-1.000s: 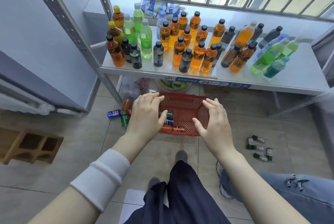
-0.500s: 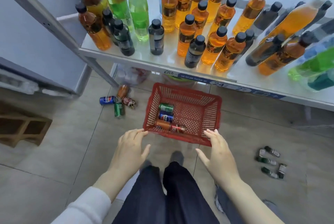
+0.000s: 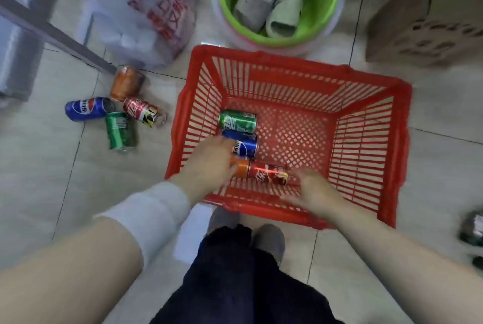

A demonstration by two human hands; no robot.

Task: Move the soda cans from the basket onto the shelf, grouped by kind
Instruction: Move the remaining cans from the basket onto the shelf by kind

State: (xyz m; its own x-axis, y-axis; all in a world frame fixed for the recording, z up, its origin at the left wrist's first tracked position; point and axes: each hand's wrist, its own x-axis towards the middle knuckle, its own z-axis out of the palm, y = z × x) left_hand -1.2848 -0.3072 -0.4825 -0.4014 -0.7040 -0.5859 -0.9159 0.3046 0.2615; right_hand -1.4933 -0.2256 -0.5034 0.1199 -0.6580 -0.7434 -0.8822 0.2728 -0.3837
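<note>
A red plastic basket (image 3: 402, 140) stands on the tiled floor below me. Four cans lie inside it at the left: a green can (image 3: 237, 121), a blue can (image 3: 245, 144), an orange can (image 3: 241, 166) and a red can (image 3: 269, 173). My left hand (image 3: 209, 164) reaches over the basket's left wall, its fingers lying on the left ends of the blue and orange cans. My right hand (image 3: 311, 187) is inside the basket near the front wall, fingers stretched toward the red can's right end. The shelf top is out of view.
Four more cans lie on the floor left of the basket: orange (image 3: 126, 83), blue (image 3: 87, 108), red (image 3: 141, 111), green (image 3: 120, 130). Behind are a grey shelf leg (image 3: 52, 36), a plastic bag (image 3: 146, 22), a green bucket (image 3: 321, 9) holding slippers, and a cardboard box (image 3: 423, 25).
The view has dropped from the shelf down to the basket. Both hands moved forward and down, from the basket's near rim into it and onto the cans.
</note>
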